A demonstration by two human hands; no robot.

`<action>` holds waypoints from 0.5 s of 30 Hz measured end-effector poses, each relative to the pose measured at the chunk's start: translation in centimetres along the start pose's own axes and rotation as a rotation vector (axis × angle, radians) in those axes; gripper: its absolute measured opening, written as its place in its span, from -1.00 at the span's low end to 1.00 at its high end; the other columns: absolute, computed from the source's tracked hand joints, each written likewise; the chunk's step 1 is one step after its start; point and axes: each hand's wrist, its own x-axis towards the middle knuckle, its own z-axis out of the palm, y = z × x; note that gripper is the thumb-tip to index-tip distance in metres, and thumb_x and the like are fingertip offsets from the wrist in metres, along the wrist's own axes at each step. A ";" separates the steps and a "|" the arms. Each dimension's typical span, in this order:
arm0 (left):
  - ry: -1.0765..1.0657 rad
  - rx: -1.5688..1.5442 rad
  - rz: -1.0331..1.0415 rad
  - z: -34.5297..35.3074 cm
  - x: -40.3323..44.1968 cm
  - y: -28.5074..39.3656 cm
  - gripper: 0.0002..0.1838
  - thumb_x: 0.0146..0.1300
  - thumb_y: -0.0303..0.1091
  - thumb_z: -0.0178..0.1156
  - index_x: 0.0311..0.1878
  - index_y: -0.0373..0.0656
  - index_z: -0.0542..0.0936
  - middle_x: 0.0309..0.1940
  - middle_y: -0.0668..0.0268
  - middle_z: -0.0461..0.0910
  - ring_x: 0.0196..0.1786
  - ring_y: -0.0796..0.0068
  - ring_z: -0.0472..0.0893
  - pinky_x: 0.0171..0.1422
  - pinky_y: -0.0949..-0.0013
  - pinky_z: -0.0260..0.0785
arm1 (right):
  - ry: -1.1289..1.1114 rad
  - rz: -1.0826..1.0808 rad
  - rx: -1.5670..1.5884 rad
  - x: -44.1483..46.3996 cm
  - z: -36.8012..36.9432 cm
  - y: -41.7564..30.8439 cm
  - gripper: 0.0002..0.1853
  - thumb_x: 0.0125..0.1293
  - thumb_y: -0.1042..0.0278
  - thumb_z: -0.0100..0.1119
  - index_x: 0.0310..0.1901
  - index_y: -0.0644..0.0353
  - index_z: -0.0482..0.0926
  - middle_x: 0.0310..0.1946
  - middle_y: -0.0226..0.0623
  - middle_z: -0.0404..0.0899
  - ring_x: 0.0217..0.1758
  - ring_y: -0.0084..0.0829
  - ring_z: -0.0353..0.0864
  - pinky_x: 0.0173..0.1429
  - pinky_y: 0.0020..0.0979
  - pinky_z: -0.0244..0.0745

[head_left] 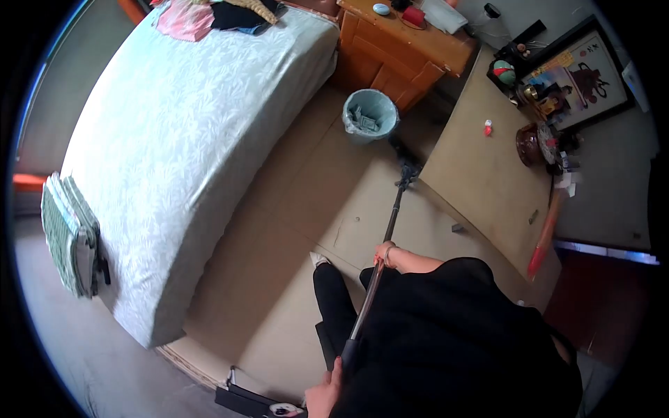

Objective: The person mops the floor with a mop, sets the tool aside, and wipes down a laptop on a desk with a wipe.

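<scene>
Black top [460, 334] borders the metal pole [366, 299], which slants toward the bin [369, 136]. Left hand [323, 396] and right hand [385, 255]: fingers closed around it. Probably light, stiff, smooth; hold at dark grip [350, 352] and mid-shaft.

Long-handled floor tool [396, 209], slanted away from the wearer toward the waste bin [370, 116].
Its slim, shiny metallic shaft was held in the right hand [386, 255], with the left hand [325, 394] at the dark grip [350, 350], farthest from the bin; its dark head [407, 171] lay low, just beside the bin.
</scene>
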 end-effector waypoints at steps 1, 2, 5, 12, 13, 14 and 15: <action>-0.009 -0.034 -0.024 1.1 -0.7 1.0 -0.44 -0.06 -0.22 -0.04 0.12 0.13 0.17 -0.56 0.31 0.39 -0.58 0.28 0.47 -0.59 0.27 0.25 | 0.028 0.005 0.028 0.0 -0.7 0.5 -0.79 0.01 0.59 -0.23 -0.74 0.28 0.22 -0.89 -0.16 0.21 -0.87 -0.29 0.28 -0.86 -0.29 0.16; -0.019 -0.068 -0.049 2.0 -1.5 2.2 -0.43 -0.06 -0.21 -0.04 0.12 0.13 0.17 -0.55 0.31 0.39 -0.58 0.29 0.47 -0.59 0.26 0.25 | 0.016 0.002 0.007 -1.4 -1.5 0.6 -0.79 0.01 0.59 -0.23 -0.74 0.28 0.22 -0.89 -0.16 0.21 -0.87 -0.29 0.28 -0.86 -0.29 0.16; 0.012 -0.112 -0.130 5.7 -4.4 5.7 -0.44 -0.06 -0.21 -0.05 0.12 0.13 0.18 -0.55 0.33 0.39 -0.58 0.31 0.47 -0.58 0.28 0.26 | -0.036 -0.062 -0.287 -4.2 -4.0 1.3 -0.80 0.01 0.53 -0.27 -0.71 0.33 0.27 -0.85 -0.17 0.28 -0.84 -0.33 0.32 -0.81 -0.35 0.18; 0.075 -0.315 -0.317 7.5 -10.2 11.4 -0.70 -0.18 -0.40 0.04 -0.25 -0.10 0.38 -0.49 0.19 0.40 -0.58 0.13 0.42 -0.54 0.20 0.26 | -0.026 -0.031 -0.476 -2.0 -4.8 7.2 -0.75 -0.05 0.53 -0.17 -0.82 0.29 0.35 -0.86 -0.11 0.36 -0.85 -0.33 0.33 -0.83 -0.30 0.14; 0.104 -0.322 -0.345 7.3 -11.1 11.9 -0.70 -0.18 -0.41 0.05 -0.26 -0.10 0.38 -0.49 0.18 0.40 -0.57 0.12 0.42 -0.54 0.20 0.26 | -0.034 -0.028 -0.484 -2.7 -4.2 7.9 -0.75 -0.05 0.53 -0.17 -0.82 0.29 0.35 -0.86 -0.11 0.36 -0.85 -0.33 0.33 -0.83 -0.30 0.14; 0.135 -0.326 -0.371 7.4 -11.8 12.3 -0.70 -0.18 -0.41 0.05 -0.26 -0.10 0.39 -0.49 0.18 0.41 -0.57 0.12 0.43 -0.54 0.20 0.26 | -0.003 0.035 -0.399 -4.9 -3.6 7.5 -0.82 -0.03 0.53 -0.18 -0.71 0.30 0.34 -0.82 -0.10 0.36 -0.84 -0.33 0.34 -0.83 -0.31 0.14; 0.120 -0.304 -0.418 7.7 -12.4 12.6 -0.67 -0.17 -0.43 0.04 -0.21 -0.08 0.39 -0.46 0.16 0.42 -0.56 0.11 0.43 -0.53 0.19 0.27 | 0.029 0.098 -0.311 -6.7 -3.2 7.5 -0.89 -0.01 0.52 -0.19 -0.60 0.31 0.34 -0.79 -0.09 0.36 -0.83 -0.33 0.35 -0.83 -0.33 0.15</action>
